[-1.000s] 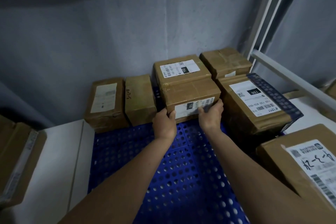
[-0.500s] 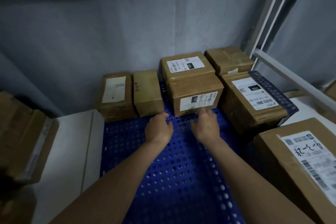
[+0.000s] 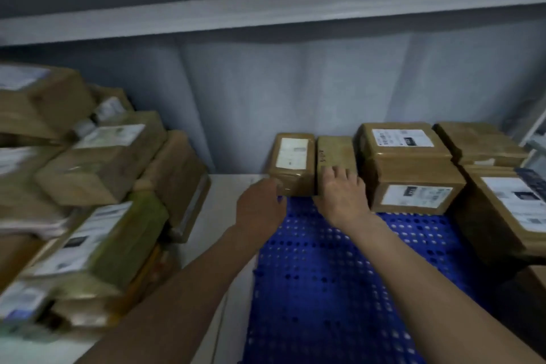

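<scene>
Two hands were stretched forward: the right hand [image 3: 339,195] lay open on the plain box [image 3: 335,151], the left hand [image 3: 260,207] touched the labelled box [image 3: 291,162] at its near corner, grip too blurry to tell, with bare blue mat [image 3: 325,275] under the right wrist.

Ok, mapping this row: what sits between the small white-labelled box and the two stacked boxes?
A plain brown box with handwriting on top, with the right hand resting on its near end, as the head view shows.
</scene>
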`<move>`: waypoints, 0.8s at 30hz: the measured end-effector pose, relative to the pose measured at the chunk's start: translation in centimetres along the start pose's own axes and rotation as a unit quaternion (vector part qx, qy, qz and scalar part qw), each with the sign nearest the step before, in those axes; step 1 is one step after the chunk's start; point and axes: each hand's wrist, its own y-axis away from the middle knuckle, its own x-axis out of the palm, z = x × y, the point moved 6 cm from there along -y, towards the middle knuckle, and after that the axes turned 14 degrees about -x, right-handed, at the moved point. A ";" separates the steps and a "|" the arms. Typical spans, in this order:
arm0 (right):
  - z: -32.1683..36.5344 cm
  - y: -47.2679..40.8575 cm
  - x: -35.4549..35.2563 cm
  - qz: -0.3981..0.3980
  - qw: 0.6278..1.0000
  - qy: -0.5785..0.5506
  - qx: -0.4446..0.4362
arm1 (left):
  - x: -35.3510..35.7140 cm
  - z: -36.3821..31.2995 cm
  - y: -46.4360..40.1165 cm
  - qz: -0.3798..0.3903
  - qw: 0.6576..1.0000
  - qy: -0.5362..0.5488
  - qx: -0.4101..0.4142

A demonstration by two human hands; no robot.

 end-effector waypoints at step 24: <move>29.5 -5.9 -7.3 -0.038 0.973 -0.092 -0.210 | -27.1 19.8 1.0 -0.196 0.975 -0.072 -0.073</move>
